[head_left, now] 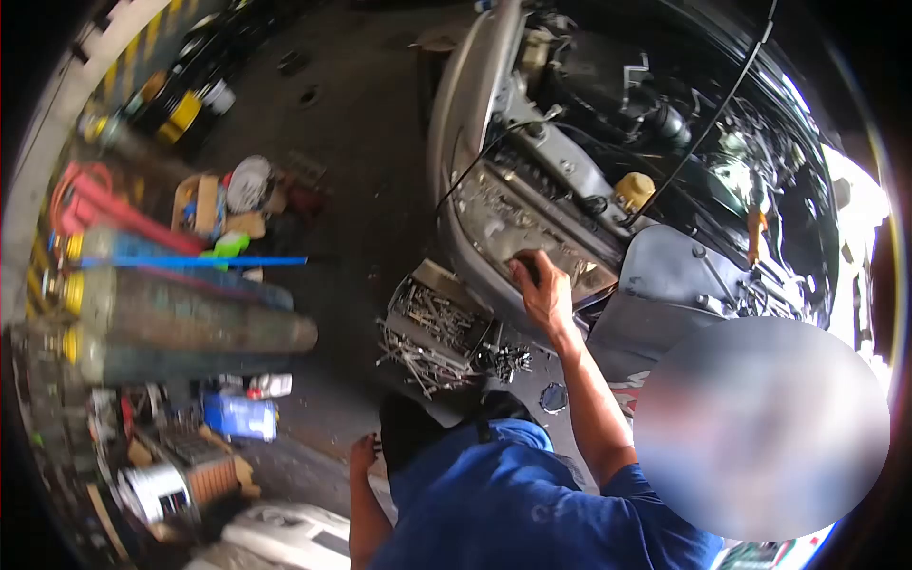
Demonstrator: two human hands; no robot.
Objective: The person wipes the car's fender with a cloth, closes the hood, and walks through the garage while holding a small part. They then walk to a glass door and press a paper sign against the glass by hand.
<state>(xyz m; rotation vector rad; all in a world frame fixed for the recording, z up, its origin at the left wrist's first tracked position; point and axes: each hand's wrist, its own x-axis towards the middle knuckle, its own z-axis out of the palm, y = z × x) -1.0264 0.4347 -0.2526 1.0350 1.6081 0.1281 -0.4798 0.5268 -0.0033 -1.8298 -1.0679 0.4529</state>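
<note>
My right hand (545,293) is stretched forward over the car's headlight (503,228), its fingers curved with a gap between thumb and fingers. Nothing shows in it; the fingertips are at the lens or just above it. Low beside my dark trousers hangs my left hand (363,454), small in view, fingers loosely apart and holding nothing that I can see. Below the bumper (454,185), a box of metal tools (432,318) stands on the floor, packed with what look like wrenches and sockets.
The raised hood exposes the engine bay (655,104). A grey cover (679,261) with tools on it lies over the fender. Another person, blurred, is at the right. Gas cylinders (190,309), a red hose-like item (123,209) and a blue container (239,416) are at the left.
</note>
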